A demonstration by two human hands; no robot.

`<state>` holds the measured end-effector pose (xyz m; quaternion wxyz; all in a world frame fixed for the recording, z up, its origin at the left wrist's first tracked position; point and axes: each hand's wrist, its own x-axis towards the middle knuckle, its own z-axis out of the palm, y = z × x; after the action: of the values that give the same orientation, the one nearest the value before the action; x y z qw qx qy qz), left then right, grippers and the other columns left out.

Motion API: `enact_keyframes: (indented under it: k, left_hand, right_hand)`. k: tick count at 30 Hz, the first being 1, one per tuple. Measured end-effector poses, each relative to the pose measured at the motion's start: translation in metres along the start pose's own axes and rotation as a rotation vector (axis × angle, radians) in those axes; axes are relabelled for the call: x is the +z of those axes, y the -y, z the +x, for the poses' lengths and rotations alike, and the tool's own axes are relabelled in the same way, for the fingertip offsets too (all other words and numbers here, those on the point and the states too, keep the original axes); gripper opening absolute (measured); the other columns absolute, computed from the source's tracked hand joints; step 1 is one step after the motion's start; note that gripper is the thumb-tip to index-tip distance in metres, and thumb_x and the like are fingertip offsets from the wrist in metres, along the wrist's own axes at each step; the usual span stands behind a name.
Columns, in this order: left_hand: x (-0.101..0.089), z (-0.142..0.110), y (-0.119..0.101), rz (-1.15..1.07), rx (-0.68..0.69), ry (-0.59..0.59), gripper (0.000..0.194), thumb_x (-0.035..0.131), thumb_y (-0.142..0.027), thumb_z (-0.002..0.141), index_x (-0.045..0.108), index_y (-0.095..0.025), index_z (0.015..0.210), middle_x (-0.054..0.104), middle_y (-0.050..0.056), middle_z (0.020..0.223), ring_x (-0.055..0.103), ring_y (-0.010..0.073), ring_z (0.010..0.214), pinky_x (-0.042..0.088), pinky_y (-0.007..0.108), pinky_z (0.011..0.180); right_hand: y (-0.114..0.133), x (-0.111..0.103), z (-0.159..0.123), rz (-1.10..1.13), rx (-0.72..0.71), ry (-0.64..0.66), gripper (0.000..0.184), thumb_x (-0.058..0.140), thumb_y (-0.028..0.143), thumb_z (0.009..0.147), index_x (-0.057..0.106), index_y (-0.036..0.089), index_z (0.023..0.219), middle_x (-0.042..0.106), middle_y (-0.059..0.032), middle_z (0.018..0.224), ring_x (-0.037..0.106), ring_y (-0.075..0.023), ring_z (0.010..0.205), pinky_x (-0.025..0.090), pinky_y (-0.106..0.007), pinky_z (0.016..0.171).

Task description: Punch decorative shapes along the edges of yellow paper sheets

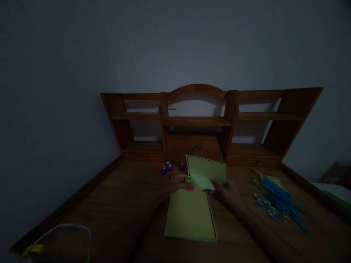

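Note:
A pale yellow sheet of paper (pixel 205 173) is raised over the desk, a row of small punched holes along its top and left edges. My right hand (pixel 223 188) grips its lower right part, thumb on the near face. At the sheet's lower left edge, my left hand (pixel 182 182) is closed around a small bright green craft punch (pixel 188 180). Below both hands lies a stack of coloured paper (pixel 190 215), yellow on top, with pink showing at its right side. Just behind my left hand stand several purple punches (pixel 170 167). Another purple item is partly hidden under my right hand.
Blue and yellow paper strips and scraps (pixel 276 197) lie heaped at the right. A wooden shelf unit (pixel 197 121) stands along the back of the desk. A white cable (pixel 74 225) curves at the front left, near a yellow item (pixel 35 249).

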<state>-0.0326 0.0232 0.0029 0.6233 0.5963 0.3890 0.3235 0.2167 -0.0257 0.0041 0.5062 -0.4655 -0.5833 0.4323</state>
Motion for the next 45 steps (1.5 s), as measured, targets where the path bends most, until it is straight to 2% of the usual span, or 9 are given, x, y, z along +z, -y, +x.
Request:
enact_keyframes:
  k: [4, 9, 13, 19, 26, 29, 34, 39, 45]
  left_hand:
    - [0.0, 0.002, 0.004, -0.028, -0.005, 0.002, 0.045, 0.08, -0.037, 0.062, 0.066, -0.013, 0.098, 0.071, 0.01, 0.089, 0.068, 0.0218, 0.08, 0.049, 0.032, 0.075]
    - [0.003, 0.001, 0.003, -0.083, 0.033, 0.032, 0.044, 0.079, -0.037, 0.065, 0.066, -0.012, 0.098, 0.07, 0.012, 0.094, 0.068, 0.0239, 0.085, 0.049, 0.033, 0.078]
    - [0.008, 0.0, 0.0, -0.112, 0.023, -0.011, 0.046, 0.082, -0.037, 0.059, 0.066, -0.011, 0.094, 0.07, 0.011, 0.09, 0.068, 0.0239, 0.081, 0.05, 0.035, 0.078]
    - [0.01, -0.001, -0.003, -0.119, -0.009, -0.019, 0.048, 0.085, -0.035, 0.055, 0.066, -0.009, 0.09, 0.071, 0.011, 0.086, 0.068, 0.0233, 0.079, 0.051, 0.036, 0.08]
    - [0.001, 0.001, 0.001, -0.155, -0.035, 0.021, 0.045, 0.08, -0.038, 0.063, 0.066, -0.01, 0.095, 0.07, 0.012, 0.096, 0.068, 0.0243, 0.085, 0.051, 0.036, 0.084]
    - [-0.004, 0.003, 0.003, -0.107, -0.062, 0.034, 0.041, 0.075, -0.043, 0.069, 0.065, -0.011, 0.094, 0.07, 0.011, 0.092, 0.068, 0.0227, 0.084, 0.051, 0.035, 0.083]
    - [-0.01, 0.006, 0.005, -0.038, -0.001, -0.005, 0.04, 0.071, -0.047, 0.072, 0.064, -0.012, 0.09, 0.068, 0.007, 0.079, 0.067, 0.0179, 0.071, 0.053, 0.032, 0.075]
    - [-0.012, 0.008, 0.009, -0.162, 0.042, -0.034, 0.041, 0.072, -0.044, 0.073, 0.064, -0.012, 0.098, 0.069, 0.01, 0.092, 0.067, 0.0193, 0.078, 0.052, 0.035, 0.079]
    - [-0.011, 0.009, 0.007, -0.359, 0.037, -0.12, 0.04, 0.072, -0.042, 0.074, 0.063, -0.012, 0.099, 0.068, 0.012, 0.095, 0.066, 0.0197, 0.077, 0.052, 0.034, 0.076]
  right_hand:
    - [0.0, -0.002, 0.0, -0.019, -0.03, 0.009, 0.045, 0.061, 0.056, 0.081, 0.063, 0.013, 0.068, 0.066, -0.0069, 0.062, 0.059, -0.0166, 0.053, 0.044, -0.023, 0.048]
    - [-0.001, -0.003, 0.001, -0.014, 0.016, 0.011, 0.045, 0.061, 0.056, 0.081, 0.065, 0.013, 0.072, 0.067, -0.0079, 0.064, 0.06, -0.0177, 0.053, 0.044, -0.023, 0.047]
    - [0.0, -0.003, 0.001, -0.018, 0.001, 0.018, 0.045, 0.062, 0.056, 0.08, 0.065, 0.012, 0.071, 0.067, -0.0086, 0.065, 0.061, -0.0184, 0.055, 0.045, -0.024, 0.05]
    - [-0.001, -0.003, 0.001, -0.039, 0.004, 0.002, 0.047, 0.061, 0.057, 0.08, 0.064, 0.012, 0.067, 0.066, -0.0079, 0.062, 0.058, -0.0162, 0.05, 0.04, -0.022, 0.044]
    - [0.003, 0.0, 0.001, -0.054, 0.027, 0.018, 0.049, 0.061, 0.058, 0.079, 0.064, 0.011, 0.068, 0.066, -0.0089, 0.061, 0.06, -0.0172, 0.051, 0.043, -0.022, 0.046]
    - [0.005, 0.0, 0.0, -0.029, 0.033, 0.01, 0.048, 0.061, 0.058, 0.079, 0.063, 0.011, 0.069, 0.066, -0.0092, 0.061, 0.059, -0.0165, 0.05, 0.042, -0.021, 0.045]
    - [0.002, -0.004, 0.002, 0.008, 0.046, 0.03, 0.048, 0.062, 0.057, 0.08, 0.064, 0.009, 0.072, 0.067, -0.0131, 0.066, 0.061, -0.0182, 0.053, 0.044, -0.022, 0.046]
    - [-0.002, -0.004, 0.003, 0.057, 0.07, -0.034, 0.048, 0.065, 0.057, 0.076, 0.064, 0.009, 0.073, 0.067, -0.0121, 0.062, 0.062, -0.0197, 0.053, 0.047, -0.024, 0.048]
    - [-0.008, -0.003, 0.004, 0.112, 0.069, -0.081, 0.048, 0.067, 0.057, 0.075, 0.065, 0.009, 0.08, 0.068, -0.0128, 0.067, 0.064, -0.0213, 0.054, 0.05, -0.026, 0.05]
